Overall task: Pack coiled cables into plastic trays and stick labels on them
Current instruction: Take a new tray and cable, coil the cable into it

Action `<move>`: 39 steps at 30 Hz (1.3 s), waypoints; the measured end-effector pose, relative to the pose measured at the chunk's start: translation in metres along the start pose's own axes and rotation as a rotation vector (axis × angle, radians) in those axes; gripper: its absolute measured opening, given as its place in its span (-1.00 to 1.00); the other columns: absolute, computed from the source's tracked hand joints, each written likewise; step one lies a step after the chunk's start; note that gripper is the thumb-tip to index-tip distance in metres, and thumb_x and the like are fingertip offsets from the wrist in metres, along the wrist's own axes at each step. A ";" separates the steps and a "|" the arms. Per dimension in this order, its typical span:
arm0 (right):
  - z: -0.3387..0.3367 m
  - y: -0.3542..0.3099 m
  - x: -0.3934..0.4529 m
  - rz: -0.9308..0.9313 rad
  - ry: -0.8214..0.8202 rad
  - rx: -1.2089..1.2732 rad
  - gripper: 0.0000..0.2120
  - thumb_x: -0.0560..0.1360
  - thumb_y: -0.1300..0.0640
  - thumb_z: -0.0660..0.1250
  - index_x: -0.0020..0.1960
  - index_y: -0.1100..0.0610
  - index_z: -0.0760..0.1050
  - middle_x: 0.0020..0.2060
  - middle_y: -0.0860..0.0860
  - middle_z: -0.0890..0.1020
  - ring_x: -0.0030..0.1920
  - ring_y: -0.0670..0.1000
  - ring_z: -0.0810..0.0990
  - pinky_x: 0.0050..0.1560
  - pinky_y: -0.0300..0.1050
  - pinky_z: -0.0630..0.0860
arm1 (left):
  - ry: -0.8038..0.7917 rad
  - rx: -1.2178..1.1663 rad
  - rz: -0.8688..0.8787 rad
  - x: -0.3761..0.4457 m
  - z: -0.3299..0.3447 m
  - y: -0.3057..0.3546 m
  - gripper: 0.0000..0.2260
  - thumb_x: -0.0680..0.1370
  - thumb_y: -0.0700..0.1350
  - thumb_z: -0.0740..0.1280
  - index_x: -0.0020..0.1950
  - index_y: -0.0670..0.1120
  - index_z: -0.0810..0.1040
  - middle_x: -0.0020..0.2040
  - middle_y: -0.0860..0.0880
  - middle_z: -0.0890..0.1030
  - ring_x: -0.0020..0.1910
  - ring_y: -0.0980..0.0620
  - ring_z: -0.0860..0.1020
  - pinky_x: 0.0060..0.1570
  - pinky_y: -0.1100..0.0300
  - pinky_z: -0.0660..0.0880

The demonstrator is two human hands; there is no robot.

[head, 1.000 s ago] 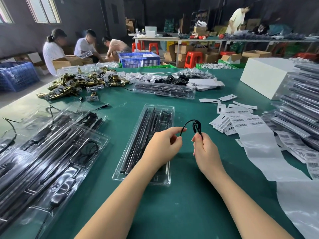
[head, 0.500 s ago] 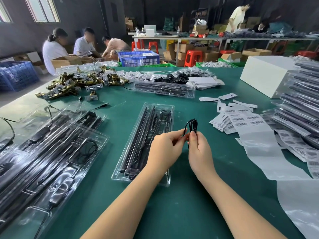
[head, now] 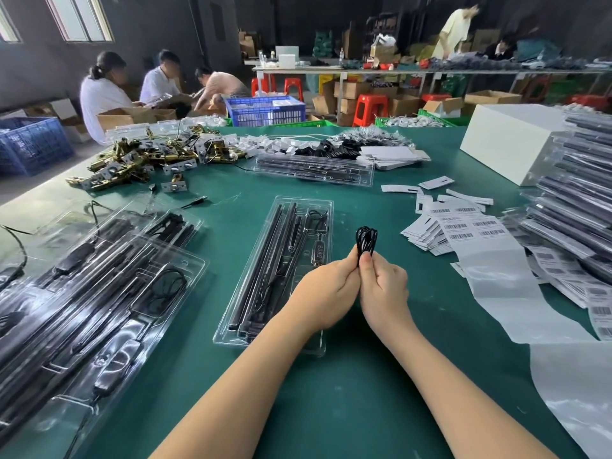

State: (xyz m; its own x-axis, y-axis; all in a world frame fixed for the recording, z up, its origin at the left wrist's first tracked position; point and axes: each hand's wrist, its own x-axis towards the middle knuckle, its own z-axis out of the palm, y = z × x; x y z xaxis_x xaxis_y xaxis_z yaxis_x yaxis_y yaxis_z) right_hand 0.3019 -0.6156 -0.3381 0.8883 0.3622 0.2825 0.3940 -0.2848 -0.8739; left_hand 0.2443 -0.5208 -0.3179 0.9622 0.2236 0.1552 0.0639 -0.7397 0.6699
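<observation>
Both forearms extended, left hand (head: 326, 288) and right hand (head: 384, 286) pressed together, fingers pinched shut

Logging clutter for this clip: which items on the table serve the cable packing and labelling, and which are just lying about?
In use:
- cable coil, pinched by left hand and right hand
- open tray in front
- barcode labels
- tray stacks, left and right

Lying about:
- brass hardware pile
- white box
- loose plug
</observation>
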 end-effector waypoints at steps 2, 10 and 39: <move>0.000 0.000 0.000 0.050 -0.034 -0.022 -0.72 0.57 -0.15 0.00 -0.23 -0.08 0.33 -0.19 -0.02 0.42 0.01 0.09 0.37 0.13 0.00 0.26 | -0.001 -0.080 -0.002 -0.002 -0.001 -0.001 -0.64 0.67 0.08 -0.01 0.47 0.17 0.29 0.22 0.03 0.59 0.21 -0.01 0.52 0.24 0.04 0.42; -0.003 -0.004 -0.007 0.158 -0.101 0.089 -0.64 0.45 -0.21 -0.12 -0.14 -0.06 0.37 -0.17 -0.21 0.34 -0.01 -0.31 0.19 0.18 -0.15 0.04 | 0.091 -0.043 0.016 -0.002 -0.003 0.001 -0.77 0.66 -0.01 0.07 -0.02 -0.03 0.47 -0.15 0.02 0.61 -0.15 -0.01 0.54 -0.08 0.01 0.49; -0.017 0.006 0.004 -0.701 0.075 -0.815 -0.42 0.28 0.38 0.50 0.28 0.14 0.55 0.21 0.04 0.60 0.31 0.17 0.52 0.37 0.17 0.19 | 0.004 -0.209 -0.096 0.006 -0.009 -0.001 -0.89 0.54 -0.13 0.12 -0.05 -0.03 0.42 -0.17 0.05 0.54 -0.22 0.03 0.46 -0.24 0.20 0.38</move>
State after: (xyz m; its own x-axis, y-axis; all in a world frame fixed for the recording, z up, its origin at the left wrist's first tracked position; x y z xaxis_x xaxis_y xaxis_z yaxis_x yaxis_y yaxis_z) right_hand 0.3121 -0.6312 -0.3351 0.4044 0.6273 0.6655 0.8349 -0.5502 0.0113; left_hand 0.2479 -0.5129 -0.3111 0.9532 0.2898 0.0862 0.0986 -0.5675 0.8174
